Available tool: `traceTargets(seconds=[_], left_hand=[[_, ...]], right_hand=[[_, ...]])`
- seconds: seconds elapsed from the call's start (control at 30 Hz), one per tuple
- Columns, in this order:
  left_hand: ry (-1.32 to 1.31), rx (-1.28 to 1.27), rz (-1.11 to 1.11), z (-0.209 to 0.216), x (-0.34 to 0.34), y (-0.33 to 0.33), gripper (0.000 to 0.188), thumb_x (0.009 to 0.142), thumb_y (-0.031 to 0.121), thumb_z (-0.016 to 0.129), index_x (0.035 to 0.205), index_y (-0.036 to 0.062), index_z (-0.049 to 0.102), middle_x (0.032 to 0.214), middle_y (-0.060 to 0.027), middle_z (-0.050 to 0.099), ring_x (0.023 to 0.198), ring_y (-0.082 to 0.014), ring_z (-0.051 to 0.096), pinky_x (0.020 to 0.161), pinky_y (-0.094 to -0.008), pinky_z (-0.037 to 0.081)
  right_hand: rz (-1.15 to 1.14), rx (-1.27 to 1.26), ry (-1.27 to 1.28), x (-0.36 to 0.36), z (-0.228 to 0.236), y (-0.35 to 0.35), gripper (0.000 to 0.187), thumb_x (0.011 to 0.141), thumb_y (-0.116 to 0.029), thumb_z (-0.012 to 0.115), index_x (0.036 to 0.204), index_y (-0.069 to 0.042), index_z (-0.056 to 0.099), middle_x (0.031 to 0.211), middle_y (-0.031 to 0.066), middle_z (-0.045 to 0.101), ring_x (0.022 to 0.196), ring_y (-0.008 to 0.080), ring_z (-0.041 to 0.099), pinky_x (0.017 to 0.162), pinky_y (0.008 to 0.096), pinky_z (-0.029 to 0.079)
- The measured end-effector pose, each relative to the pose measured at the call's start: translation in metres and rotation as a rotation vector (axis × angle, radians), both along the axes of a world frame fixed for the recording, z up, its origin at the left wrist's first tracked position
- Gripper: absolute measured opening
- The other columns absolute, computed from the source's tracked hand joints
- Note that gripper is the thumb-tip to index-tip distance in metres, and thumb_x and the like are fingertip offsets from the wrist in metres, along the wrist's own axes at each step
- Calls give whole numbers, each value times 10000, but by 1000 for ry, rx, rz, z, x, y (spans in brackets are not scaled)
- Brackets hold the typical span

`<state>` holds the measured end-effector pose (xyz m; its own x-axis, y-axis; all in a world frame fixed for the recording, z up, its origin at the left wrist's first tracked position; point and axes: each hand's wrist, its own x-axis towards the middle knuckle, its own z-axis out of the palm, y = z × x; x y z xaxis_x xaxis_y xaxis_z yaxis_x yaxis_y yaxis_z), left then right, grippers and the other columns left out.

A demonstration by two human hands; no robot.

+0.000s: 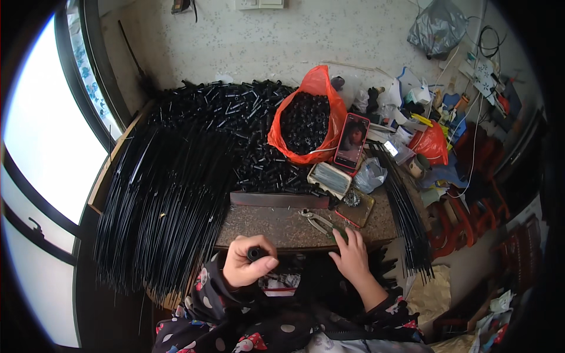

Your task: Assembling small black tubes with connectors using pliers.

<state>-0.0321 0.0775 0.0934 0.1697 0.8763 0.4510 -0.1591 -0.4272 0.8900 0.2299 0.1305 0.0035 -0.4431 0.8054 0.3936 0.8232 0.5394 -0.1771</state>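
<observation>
My left hand (pixel 250 262) is closed around a short black tube (pixel 255 253), its hollow end facing up in front of the table edge. At the table's front edge, my right hand (pixel 354 260) has its fingers stretched out and the thumb apart. Its fingertips lie at the green handles of a pair of pliers (pixel 318 222), whose metal jaws point to the far left. Whether the fingers touch the handles is hard to make out. Just beyond the pliers stands a small tray (pixel 365 213) with a cluster of small metal pieces (pixel 352 199).
Black tubes (pixel 235 112) are heaped behind a low dark strip (pixel 279 200). Long black rods (pixel 165 212) hang over the left edge, more (pixel 406 217) at right. A red bag (pixel 285 152) of black parts, a box of thin pins (pixel 331 179) and a phone (pixel 352 141) stand behind.
</observation>
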Motion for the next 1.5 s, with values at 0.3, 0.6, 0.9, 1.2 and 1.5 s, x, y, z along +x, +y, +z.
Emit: traceTargets(seconds=[0.3, 0.6, 0.9, 1.2, 1.5], left_hand=[[52, 33, 35, -2, 10, 7, 639, 919, 478, 284, 1080, -90, 526, 523, 6, 452, 452, -48, 367, 469, -194, 284], [-115, -78, 437, -6, 3, 8, 465, 940, 301, 322, 1066, -82, 554, 605, -1, 497, 516, -45, 395, 491, -179, 292], [-172, -66, 209, 6, -9, -6, 617, 863, 455, 379, 984, -116, 580, 548, -43, 505, 476, -74, 404, 470, -218, 294], [-81, -2, 313, 16, -8, -11, 393, 838, 282, 547, 1007, -71, 579, 583, 39, 477, 547, -20, 406, 517, -186, 309], [33, 35, 147, 17, -9, -8, 321, 746, 234, 689, 928, -15, 603, 636, -12, 572, 598, -61, 516, 538, -213, 386]], right_hand=[[98, -1325, 1258, -19, 13, -13, 152, 768, -92, 614, 860, 18, 564, 1149, 56, 411, 861, 139, 525, 756, 264, 439], [412, 166, 168, -26, 111, -49, 227, 558, -170, 754, 685, -54, 606, 998, 56, 509, 985, 303, 436, 849, 441, 326], [632, -1218, 1060, -18, 66, -44, 339, 837, -269, 596, 797, 67, 576, 937, 232, 585, 729, 342, 634, 566, 348, 519], [415, -691, 533, -62, 88, -48, 506, 649, -114, 715, 1076, -28, 459, 691, 50, 547, 538, 144, 550, 502, 259, 434], [707, -2013, 796, -29, 57, -40, 390, 760, -161, 692, 1000, 98, 528, 690, 111, 617, 550, 172, 599, 534, 257, 483]])
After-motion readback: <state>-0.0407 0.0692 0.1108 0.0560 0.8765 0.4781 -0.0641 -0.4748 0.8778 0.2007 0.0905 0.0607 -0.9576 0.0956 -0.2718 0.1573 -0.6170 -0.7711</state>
